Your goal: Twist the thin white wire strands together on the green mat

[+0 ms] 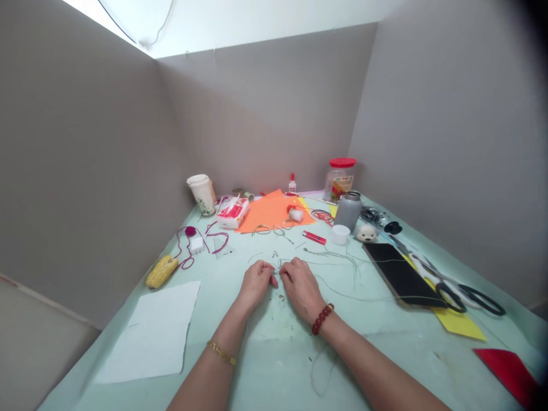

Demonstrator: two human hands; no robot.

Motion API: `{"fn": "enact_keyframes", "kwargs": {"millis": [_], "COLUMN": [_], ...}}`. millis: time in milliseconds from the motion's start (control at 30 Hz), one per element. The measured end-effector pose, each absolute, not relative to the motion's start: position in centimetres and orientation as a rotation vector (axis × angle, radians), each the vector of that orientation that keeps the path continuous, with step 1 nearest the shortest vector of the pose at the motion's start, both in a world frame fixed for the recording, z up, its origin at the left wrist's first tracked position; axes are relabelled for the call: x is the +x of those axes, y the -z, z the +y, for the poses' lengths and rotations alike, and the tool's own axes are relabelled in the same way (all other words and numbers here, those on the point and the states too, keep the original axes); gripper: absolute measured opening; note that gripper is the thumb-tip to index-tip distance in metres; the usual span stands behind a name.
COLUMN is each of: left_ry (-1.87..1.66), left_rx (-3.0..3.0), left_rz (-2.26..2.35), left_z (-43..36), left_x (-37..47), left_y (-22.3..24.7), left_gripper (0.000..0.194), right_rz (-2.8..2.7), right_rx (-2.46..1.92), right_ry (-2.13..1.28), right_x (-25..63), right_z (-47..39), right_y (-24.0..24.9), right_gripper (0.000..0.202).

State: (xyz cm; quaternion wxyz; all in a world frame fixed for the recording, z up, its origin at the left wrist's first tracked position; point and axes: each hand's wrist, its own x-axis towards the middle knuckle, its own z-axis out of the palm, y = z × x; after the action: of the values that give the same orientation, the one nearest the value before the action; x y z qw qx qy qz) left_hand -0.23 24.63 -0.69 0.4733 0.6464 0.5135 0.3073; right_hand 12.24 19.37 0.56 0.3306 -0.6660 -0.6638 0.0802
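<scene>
Both hands are close together over the middle of the pale green table. My left hand (257, 281) is closed, its thumb and fingers pinched on thin green cord near the fingertips. Opposite it, my right hand (301, 287) is closed too, pinching the same cord. Loose strands of green cord (342, 264) run from there to the right, some crossing a black phone (396, 273). A thin loop of cord lies below my right wrist. Small dark scraps dot the table between my hands.
White paper (149, 334) and a corn cob (161, 272) lie left. Behind stand a cup (202, 195), tissue pack (233, 213), orange paper (274, 212), grey bottle (348, 211) and red-lidded jar (341, 178). A red lighter (314, 237) and scissors (454, 285) lie right of centre.
</scene>
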Motion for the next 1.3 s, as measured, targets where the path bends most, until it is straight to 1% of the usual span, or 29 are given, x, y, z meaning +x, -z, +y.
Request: {"fn": "enact_keyframes", "kwargs": {"millis": [167, 300, 400, 533, 633, 700, 833, 1033, 1100, 1233, 1300], "left_ry": [-0.672, -0.649, -0.646, -0.643, -0.646, -0.662, -0.752, -0.883, -0.892, -0.9, -0.883], "left_rx": [1.51, 1.463, 1.451, 1.474, 1.509, 1.531, 1.553, 1.513, 1.499, 1.497, 1.494], "left_rz": [1.174, 1.064, 1.072, 1.094, 1.094, 1.132, 1.206, 1.107, 1.086, 1.025, 0.995], "left_z": [24.9, 25.0, 25.1, 25.3, 25.3, 25.1, 24.7, 24.7, 24.8, 24.9, 24.9], "left_x": [-0.3, -0.5, -0.4, -0.2, -0.1, -0.2, -0.4, -0.2, -0.2, -0.2, -0.3], "left_y": [0.3, 0.1, 0.4, 0.8, 1.0, 0.9, 0.9, 1.2, 1.4, 1.5, 1.4], "left_gripper": [0.018, 0.014, 0.012, 0.019, 0.011, 0.007, 0.012, 0.014, 0.013, 0.01, 0.012], "right_rz": [-1.704, -1.672, -1.636, -1.606, -1.605, -1.608, -1.633, -1.611, -1.603, -1.552, -1.523], "right_rx": [-1.842, -1.91, -1.871, -1.783, -1.742, -1.723, -1.717, -1.713, -1.704, -1.739, -1.696], "right_ry": [-0.207, -0.25, -0.27, -0.269, -0.283, -0.295, -0.296, -0.154, -0.234, -0.637, -0.783], "right_x": [11.7, 11.3, 11.3, 11.4, 11.4, 11.5, 11.8, 11.7, 11.4, 11.5, 11.9], "right_z": [20.3, 20.8, 21.0, 21.2, 21.3, 21.2, 20.9, 20.2, 20.4, 21.3, 21.7], "right_y": [-0.5, -0.6, -0.2, 0.6, 0.7, 0.7, 0.3, -1.3, -1.8, -2.1, -1.8], "right_gripper": [0.015, 0.011, 0.01, 0.014, 0.014, 0.014, 0.012, 0.015, 0.017, 0.021, 0.018]}}
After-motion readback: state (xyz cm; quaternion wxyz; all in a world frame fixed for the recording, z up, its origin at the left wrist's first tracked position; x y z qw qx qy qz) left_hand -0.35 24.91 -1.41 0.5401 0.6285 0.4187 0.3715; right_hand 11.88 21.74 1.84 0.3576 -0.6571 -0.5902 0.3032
